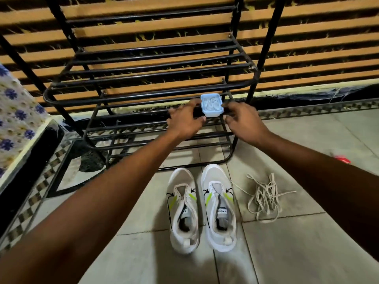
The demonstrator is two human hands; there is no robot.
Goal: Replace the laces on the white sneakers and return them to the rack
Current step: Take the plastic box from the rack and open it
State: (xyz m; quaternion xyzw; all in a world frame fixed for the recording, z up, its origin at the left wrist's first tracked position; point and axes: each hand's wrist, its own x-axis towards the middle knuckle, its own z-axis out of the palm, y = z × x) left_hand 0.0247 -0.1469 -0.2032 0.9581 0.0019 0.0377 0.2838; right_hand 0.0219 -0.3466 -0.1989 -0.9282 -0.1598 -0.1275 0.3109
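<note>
Two white sneakers, the left one and the right one, stand side by side on the floor with no laces in their eyelets. A tangle of loose off-white laces lies on the tiles to their right. A small light-blue box with white laces inside sits at the black metal rack, above the shoes. My left hand has its fingers curled at the box's left side, thumb at its lower corner. My right hand curls its fingers by the right side; contact there is unclear.
The rack stands against a wall of orange slats. A table with a blue-flowered cloth is at the left edge. A small red object lies on the floor at the right. Pale tiles surround the shoes.
</note>
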